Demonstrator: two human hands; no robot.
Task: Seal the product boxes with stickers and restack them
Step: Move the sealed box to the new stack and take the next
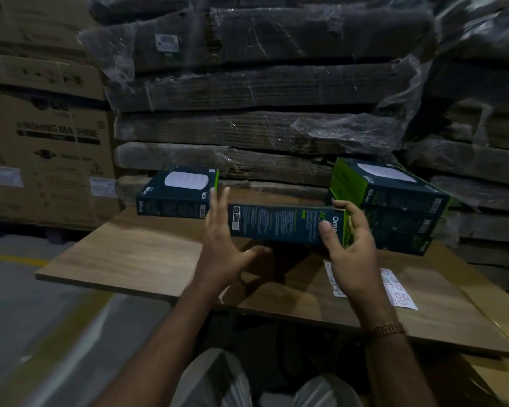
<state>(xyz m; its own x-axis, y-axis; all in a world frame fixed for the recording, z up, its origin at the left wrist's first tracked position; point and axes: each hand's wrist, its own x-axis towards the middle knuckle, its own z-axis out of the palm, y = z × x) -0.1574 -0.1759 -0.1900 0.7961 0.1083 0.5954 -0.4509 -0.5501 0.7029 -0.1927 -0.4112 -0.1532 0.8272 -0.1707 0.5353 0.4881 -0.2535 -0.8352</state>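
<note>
I hold a dark teal product box (279, 223) with green trim above the wooden table (135, 254), its printed side toward me. My right hand (350, 248) grips the box's right end, thumb on the front. My left hand (227, 245) is at the left end with fingers spread and the thumb under the box. A single matching box (178, 190) lies flat at the back left. A stack of three such boxes (394, 207) stands at the back right. A white sticker sheet (397, 286) lies on the table, partly hidden by my right wrist.
Shrink-wrapped flattened cartons (262, 92) rise directly behind the table. Large appliance cartons (41, 160) stand at the left. A grey floor with a yellow line (12, 257) lies left of the table. My knees (218, 380) show below the table's front edge.
</note>
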